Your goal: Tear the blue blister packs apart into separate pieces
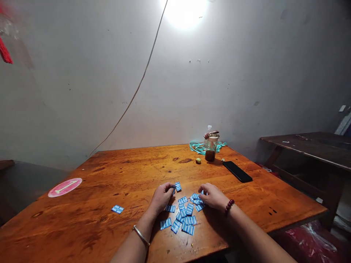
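Small flat blue-and-white striped cards lie in a loose, overlapping spread on the wooden table. My left hand is at the left side of the spread, its thumb and fingertips closed on a small card that looks dark at its edge. Just beyond those fingertips lies another striped card. On the right side, my right hand has its fingers curled down around a striped card among several others; the fingertips partly cover it. One single card lies apart to the left.
A black phone lies at the right. Behind it stand a jar of dark liquid and a teal strap, with a small yellowish object beside them. A pink round sticker is at the left edge. A dark second table stands right.
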{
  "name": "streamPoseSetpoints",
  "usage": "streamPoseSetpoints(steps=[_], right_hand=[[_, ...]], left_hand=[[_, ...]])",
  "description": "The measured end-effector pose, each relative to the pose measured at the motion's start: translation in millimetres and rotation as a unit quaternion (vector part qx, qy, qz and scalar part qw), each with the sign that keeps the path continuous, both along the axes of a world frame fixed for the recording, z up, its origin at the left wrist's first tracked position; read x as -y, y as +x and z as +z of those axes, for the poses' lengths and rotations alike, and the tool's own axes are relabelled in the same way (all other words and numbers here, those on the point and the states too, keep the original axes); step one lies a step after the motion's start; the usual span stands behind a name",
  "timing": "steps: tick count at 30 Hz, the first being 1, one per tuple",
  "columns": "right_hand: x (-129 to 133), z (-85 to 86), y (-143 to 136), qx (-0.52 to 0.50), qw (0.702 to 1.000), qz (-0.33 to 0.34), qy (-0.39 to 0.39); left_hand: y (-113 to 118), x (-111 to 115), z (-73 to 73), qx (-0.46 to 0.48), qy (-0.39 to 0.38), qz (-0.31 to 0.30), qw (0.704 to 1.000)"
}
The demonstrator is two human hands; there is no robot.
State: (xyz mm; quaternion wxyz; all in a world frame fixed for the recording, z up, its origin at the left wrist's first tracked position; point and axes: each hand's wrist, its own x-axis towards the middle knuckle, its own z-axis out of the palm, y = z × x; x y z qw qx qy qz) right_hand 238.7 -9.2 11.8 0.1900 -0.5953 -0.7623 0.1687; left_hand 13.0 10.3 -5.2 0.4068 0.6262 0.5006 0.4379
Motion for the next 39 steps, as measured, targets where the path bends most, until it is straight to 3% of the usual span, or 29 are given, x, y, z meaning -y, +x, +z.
streamPoseSetpoints(steps=[7, 12, 17, 24, 34, 39], right_hand=[[-23.5, -11.8, -13.6, -0.082, 0.992, 0.014, -0.090], [-40.6, -15.3, 1.5, -0.172, 0.975, -0.014, -0.139], [-36.9, -10.2, 15.0, -0.250, 0.950, -0.025, -0.186], [-26.6, -5.1, 7.8, -0.318, 0.924, 0.009, -0.213], [-25.1, -10.2, 0.9, -0.264, 0.942, 0.064, -0.199], [-29.6, -5.2, 16.6, -0.208, 0.970, 0.039, -0.118]], left_hand=[[-2.3, -3.7, -6.5, -0.016, 0.014, 0.004, 1.000], [-2.8, -3.4, -5.1, -0.021, 0.022, -0.002, 1.000], [-2.7, -2.5, -3.3, -0.024, 0.041, -0.001, 0.999], [-0.2, 0.1, 0.4, -0.009, 0.021, 0.020, 1.000], [-1.9, 1.6, 3.6, -0.021, 0.019, 0.011, 1.000], [-1.4, 1.1, 4.2, -0.015, 0.018, 0.015, 1.000]])
